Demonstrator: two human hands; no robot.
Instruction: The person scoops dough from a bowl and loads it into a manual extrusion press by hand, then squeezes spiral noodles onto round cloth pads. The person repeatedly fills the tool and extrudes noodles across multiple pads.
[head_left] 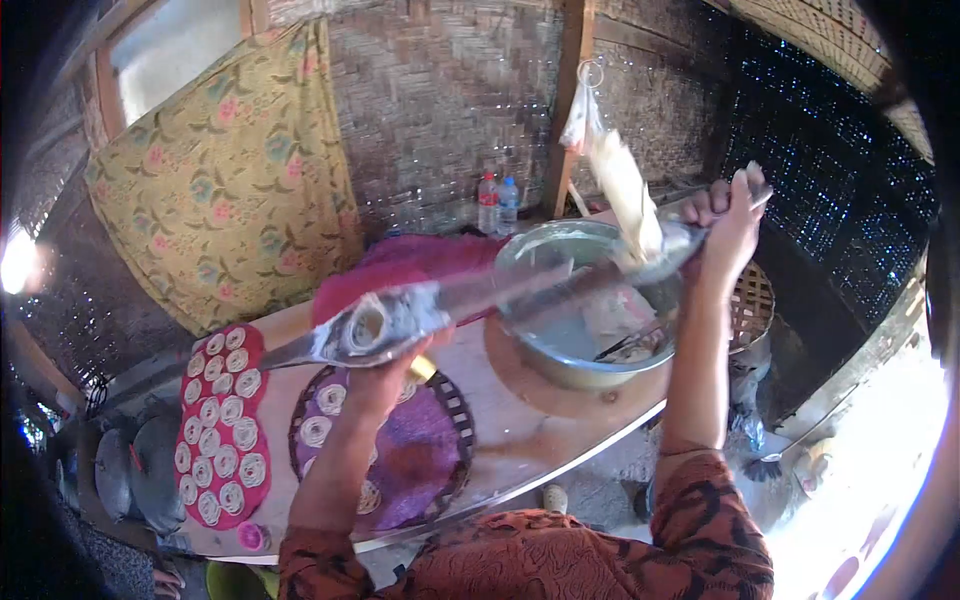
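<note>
My left hand is closed under a long metal-clad press part with a round opening in its top and a narrow handle running left. My right hand, raised at the right, grips the press's other long part, from which a pale plunger sticks up. Motion smears both parts where they meet over the basin. Below my left hand lies a purple round mat with a dark woven rim, bearing several white noodle-like coils. More coils fill a pink mat on the left.
A wide basin on the table holds a whitish bag and utensils. Two plastic bottles and a magenta cloth are at the back. A pink-lidded container sits near the front edge. A woven basket stands right.
</note>
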